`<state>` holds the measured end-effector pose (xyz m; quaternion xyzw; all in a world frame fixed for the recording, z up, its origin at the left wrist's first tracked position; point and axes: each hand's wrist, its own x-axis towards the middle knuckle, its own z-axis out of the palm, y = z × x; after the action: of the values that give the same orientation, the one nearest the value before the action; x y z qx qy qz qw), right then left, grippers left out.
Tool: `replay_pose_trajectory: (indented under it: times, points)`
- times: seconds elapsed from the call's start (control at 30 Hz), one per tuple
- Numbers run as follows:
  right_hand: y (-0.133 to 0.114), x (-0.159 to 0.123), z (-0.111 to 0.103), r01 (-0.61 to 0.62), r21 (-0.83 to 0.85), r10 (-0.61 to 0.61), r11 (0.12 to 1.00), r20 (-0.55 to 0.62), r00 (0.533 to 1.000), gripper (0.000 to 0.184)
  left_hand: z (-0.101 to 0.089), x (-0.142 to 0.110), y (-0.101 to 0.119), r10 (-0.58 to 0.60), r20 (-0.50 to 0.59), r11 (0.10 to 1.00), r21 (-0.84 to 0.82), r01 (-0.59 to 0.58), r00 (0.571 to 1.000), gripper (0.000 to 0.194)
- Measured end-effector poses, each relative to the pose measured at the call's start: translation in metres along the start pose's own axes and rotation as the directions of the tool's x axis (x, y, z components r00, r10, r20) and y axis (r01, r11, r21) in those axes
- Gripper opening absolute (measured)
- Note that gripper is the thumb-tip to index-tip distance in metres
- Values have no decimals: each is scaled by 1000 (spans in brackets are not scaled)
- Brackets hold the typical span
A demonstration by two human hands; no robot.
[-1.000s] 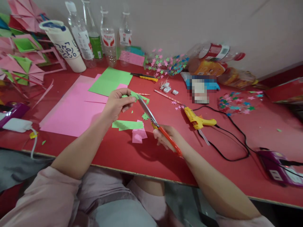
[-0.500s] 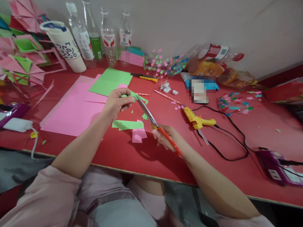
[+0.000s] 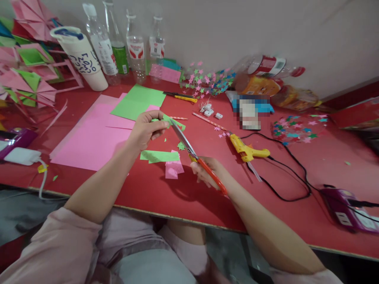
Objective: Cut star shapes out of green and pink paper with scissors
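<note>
Your light is dim and soft, with a pale sheen across the right side of the red table [image 3: 331, 157]. Your right hand [image 3: 207, 171] throws a diffuse shadow. The cup [image 3: 83, 59] leans with wide-angle stretch, fine print blurs, and pixelation masks a far-right patch.

Craft workspace: red table [image 3: 166, 197], coloured paper [image 3: 89, 138], scissors [image 3: 189, 148], yellow glue gun [image 3: 245, 150], paper stars [image 3: 201, 81].
</note>
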<state>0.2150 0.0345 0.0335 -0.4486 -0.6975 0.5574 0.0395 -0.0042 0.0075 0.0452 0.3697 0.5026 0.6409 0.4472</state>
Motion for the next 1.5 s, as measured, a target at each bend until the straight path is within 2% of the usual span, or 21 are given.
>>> replay_pose_trajectory:
  times: [0.13,0.5,1.0,1.3,1.5]
  points:
    - [1,0,1,-11,-1,11,1000,-7,1000,43,-1,1,-2,2,4,1000,-8,-2,1000,13]
    - [12,3,5,144,88,-146,986,17,989,46,9,-5,-8,85,22,996,-25,-84,996,12]
    - [9,-3,6,149,110,-155,983,43,987,47,14,-8,-11,119,19,993,-24,-119,993,9]
    - [7,-5,15,136,145,-133,980,-31,991,43,21,-10,-15,80,17,995,-64,-79,997,14]
    - [4,-7,15,132,158,-127,979,-37,991,42,21,-11,-16,83,29,994,-79,-80,996,13]
